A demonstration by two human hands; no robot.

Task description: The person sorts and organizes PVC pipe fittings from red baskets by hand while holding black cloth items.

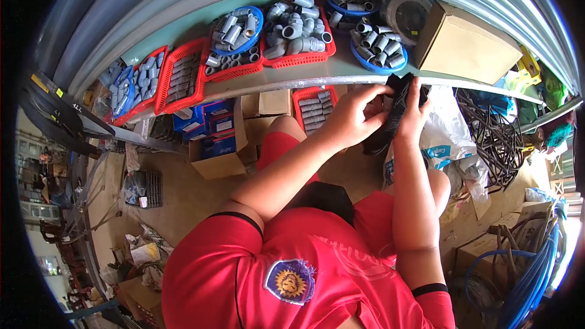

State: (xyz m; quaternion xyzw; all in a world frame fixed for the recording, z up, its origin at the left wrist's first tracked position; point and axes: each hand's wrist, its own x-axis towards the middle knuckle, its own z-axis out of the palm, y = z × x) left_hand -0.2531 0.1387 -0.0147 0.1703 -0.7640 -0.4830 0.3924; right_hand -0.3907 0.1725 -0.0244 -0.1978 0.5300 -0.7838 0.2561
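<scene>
A black item [397, 106], maybe a shoe, stands upright between my hands, just under the shelf's front edge. My left hand [359, 116] is curled against its left side, with thumb and fingers bent onto it. On the other side, my right hand [412, 113] wraps round it with the fingers pointing up. The lower end of the black item lies partly in shadow. Just above my hands, a blue basket [390, 68] of grey pipe fittings rests on the shelf.
Red baskets [244, 72] of grey fittings line the shelf [286, 75]. A cardboard box [466, 45] sits at its right. Below are an open carton [219, 167], a white bag [445, 125], tangled black rods [496, 140] and coiled blue hose [542, 268].
</scene>
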